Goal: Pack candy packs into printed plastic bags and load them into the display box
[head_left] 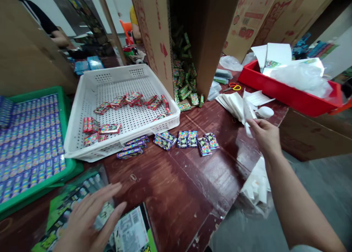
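My right hand (265, 136) pinches a white paper strip (248, 114) at the table's right edge. Beside that strip lies a fanned stack of white papers (232, 104). At lower left, my left hand (88, 219) is open, fingers stretched out, over green and black printed packs (59, 211); whether it touches them I cannot tell. Another printed pack with a white label (133, 230) lies just right of it. Small purple boxes (187, 139) lie in pairs across the middle of the table, and a few more (132, 147) rest against the white crate.
A white perforated crate (96, 153) holds small red boxes. Left of it stands a green tray (64, 116) of purple boxes. An upright carton (156, 36) contains green boxes. Scissors (235, 86), a red bin (288, 94) and a bag of white scraps (255, 189) are at right. Other people sit behind.
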Demonstrator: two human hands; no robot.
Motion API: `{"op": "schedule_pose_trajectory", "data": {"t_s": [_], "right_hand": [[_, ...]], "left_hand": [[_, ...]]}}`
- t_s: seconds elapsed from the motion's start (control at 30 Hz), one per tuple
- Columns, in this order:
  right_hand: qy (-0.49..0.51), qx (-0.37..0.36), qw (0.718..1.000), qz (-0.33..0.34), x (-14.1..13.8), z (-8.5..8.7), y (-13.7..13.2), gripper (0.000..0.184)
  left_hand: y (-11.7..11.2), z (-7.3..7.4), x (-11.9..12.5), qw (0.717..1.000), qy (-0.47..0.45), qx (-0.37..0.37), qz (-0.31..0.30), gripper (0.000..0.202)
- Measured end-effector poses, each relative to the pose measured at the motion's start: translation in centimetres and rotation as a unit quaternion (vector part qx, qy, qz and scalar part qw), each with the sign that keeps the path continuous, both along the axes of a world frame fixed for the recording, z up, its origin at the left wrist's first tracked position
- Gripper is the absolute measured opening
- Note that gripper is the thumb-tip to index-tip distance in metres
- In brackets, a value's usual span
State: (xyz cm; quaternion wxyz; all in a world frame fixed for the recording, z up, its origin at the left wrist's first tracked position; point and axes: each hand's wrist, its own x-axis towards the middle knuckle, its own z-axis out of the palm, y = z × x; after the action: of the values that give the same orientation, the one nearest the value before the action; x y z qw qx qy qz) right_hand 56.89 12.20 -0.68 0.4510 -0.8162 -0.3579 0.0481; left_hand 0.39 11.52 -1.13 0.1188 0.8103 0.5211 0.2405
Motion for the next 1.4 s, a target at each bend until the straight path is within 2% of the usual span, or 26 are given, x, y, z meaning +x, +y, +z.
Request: {"op": "schedule_pose_trajectory", "data": {"t_s": [0.07, 0.1, 0.13, 0.2, 0.23, 0.3, 0.33, 0.4, 0.47, 0.5, 0.53, 0.6, 0.67, 0.77, 0.87, 0.97, 1.13, 1.3, 1.4], "right_hand": [[0.068, 0.042, 0.994, 0.073, -5.4, 1.6, -1.5, 0.038], [0.172, 0.089, 0.969, 0.152, -8.6, 2.4, -2.2, 0.033], [0.272, 0.115, 0.929, 0.221, -11.9, 3.1, -2.7, 0.029], [0.394, 0.132, 0.856, 0.308, -17.8, 4.3, -3.4, 0.023], [0.431, 0.129, 0.827, 0.337, -20.1, 4.7, -3.6, 0.021], [0.462, 0.109, 0.794, 0.379, -22.8, 5.2, -3.4, 0.02], [0.456, 0.101, 0.794, 0.39, -23.3, 5.2, -3.0, 0.02], [0.393, 0.107, 0.826, 0.391, -23.3, 5.0, -1.9, 0.026], [0.284, 0.121, 0.866, 0.393, -23.0, 4.7, -0.4, 0.048], [0.237, 0.116, 0.873, 0.409, -23.0, 4.6, 0.3, 0.057], [0.209, 0.093, 0.868, 0.44, -23.2, 4.5, 1.0, 0.058], [0.206, 0.018, 0.835, 0.51, -24.1, 4.4, 2.3, 0.039], [0.237, -0.03, 0.808, 0.539, -25.2, 4.2, 3.1, 0.028], [0.262, -0.019, 0.811, 0.522, -26.6, 3.4, 3.8, 0.028], [0.275, -0.003, 0.811, 0.516, -27.5, 2.2, 4.3, 0.025], [0.289, -0.003, 0.804, 0.52, -28.4, 1.1, 4.9, 0.024], [0.319, -0.031, 0.794, 0.517, -29.6, 0.6, 6.0, 0.028], [0.286, -0.025, 0.826, 0.484, -29.2, 0.4, 6.4, 0.029], [0.279, -0.035, 0.833, 0.477, -28.7, 0.1, 6.3, 0.029]], "left_hand": [[1.0, 2.8, 4.3, 0.996, -0.06, -0.054, -0.045, 0.051], [1.4, 4.1, 6.7, 0.99, -0.094, -0.084, -0.056, 0.059], [1.8, 5.3, 9.1, 0.983, -0.128, -0.111, -0.075, 0.069], [2.8, 7.0, 13.1, 0.962, -0.195, -0.141, -0.13, 0.091], [3.2, 7.5, 14.4, 0.95, -0.222, -0.154, -0.157, 0.093], [4.0, 8.0, 15.4, 0.939, -0.232, -0.177, -0.183, 0.067], [4.3, 8.1, 15.2, 0.942, -0.217, -0.181, -0.18, 0.049], [4.6, 8.3, 13.7, 0.962, -0.159, -0.169, -0.147, 0.022], [4.8, 8.5, 11.9, 0.978, -0.092, -0.143, -0.118, 0.011], [4.9, 8.6, 11.1, 0.983, -0.065, -0.131, -0.115, 0.01], [5.0, 8.7, 10.4, 0.984, -0.046, -0.124, -0.118, 0.011], [5.2, 8.8, 9.3, 0.981, -0.05, -0.139, -0.128, 0.01], [5.4, 8.5, 8.3, 0.961, -0.117, -0.215, -0.132, 0.019], [5.7, 7.5, 6.6, 0.89, -0.285, -0.346, -0.088, 0.028], [6.1, 5.9, 5.3, 0.821, -0.424, -0.382, -0.013, 0.029], [6.5, 4.5, 5.0, 0.773, -0.495, -0.397, 0.015, 0.035], [7.2, 3.4, 5.9, 0.751, -0.541, -0.375, 0.057, 0.032], [7.6, 2.6, 6.0, 0.777, -0.527, -0.327, 0.109, 0.031], [7.7, 2.0, 6.0, 0.782, -0.517, -0.321, 0.139, 0.033]]}}
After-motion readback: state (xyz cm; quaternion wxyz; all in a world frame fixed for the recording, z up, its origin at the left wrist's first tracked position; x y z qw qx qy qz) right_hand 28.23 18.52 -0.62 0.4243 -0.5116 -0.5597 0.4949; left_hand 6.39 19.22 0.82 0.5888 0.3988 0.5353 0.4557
